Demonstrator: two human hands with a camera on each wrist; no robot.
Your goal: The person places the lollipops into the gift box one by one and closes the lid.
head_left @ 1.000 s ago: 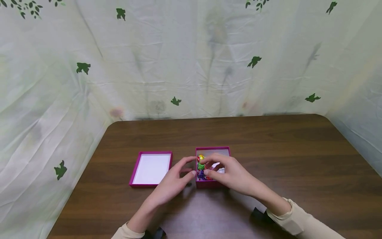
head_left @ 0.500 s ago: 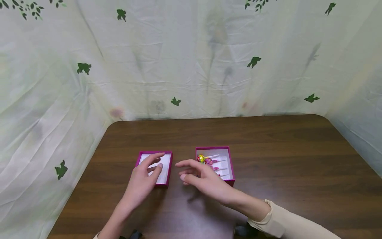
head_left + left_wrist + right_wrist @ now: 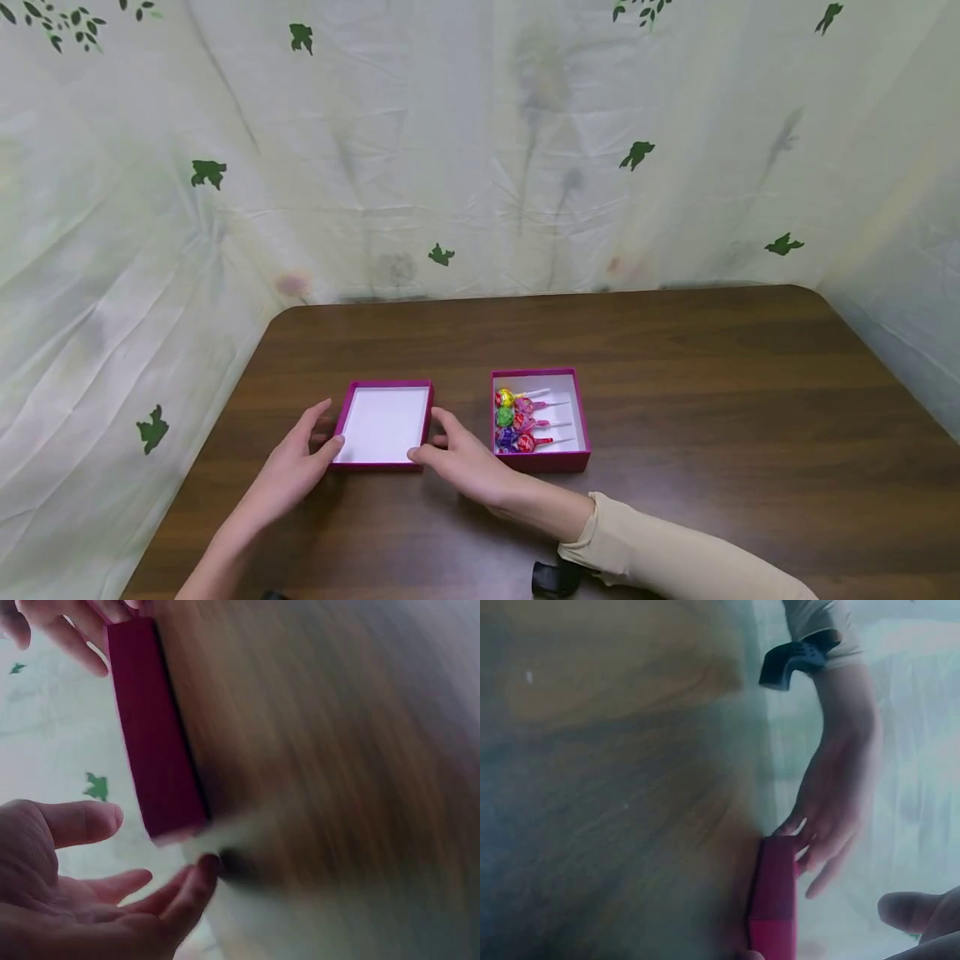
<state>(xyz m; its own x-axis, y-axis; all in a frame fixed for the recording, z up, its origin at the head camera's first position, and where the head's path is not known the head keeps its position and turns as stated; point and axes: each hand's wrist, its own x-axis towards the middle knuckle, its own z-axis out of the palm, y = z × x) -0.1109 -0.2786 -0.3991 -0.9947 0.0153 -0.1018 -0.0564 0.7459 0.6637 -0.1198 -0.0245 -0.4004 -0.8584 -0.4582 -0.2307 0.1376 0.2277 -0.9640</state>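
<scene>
A magenta-rimmed box lid (image 3: 381, 425) lies on the table with its white inside up. At its left edge is my left hand (image 3: 288, 467), thumb and fingers spread. In the left wrist view, that hand (image 3: 112, 892) stands slightly apart from the lid's end (image 3: 157, 735). My right hand (image 3: 468, 467) reaches the lid's right edge, thumb near the front corner and fingers further back. To the right stands the matching magenta box (image 3: 543, 462), uncovered. Several wrapped lollipops (image 3: 525, 423), yellow, green, purple, pink and red, lie inside along its left part, some white sticks pointing right.
The brown wooden table (image 3: 697, 400) extends beyond both hands. A pale curtain (image 3: 480, 167) with green leaf prints hangs behind and at the sides. A black wrist strap (image 3: 555, 579) shows below the right sleeve (image 3: 637, 533).
Both hands have left the lollipop box and moved left, one to each side of the lid. The lollipops, earlier partly covered by the right hand, now show fully.
</scene>
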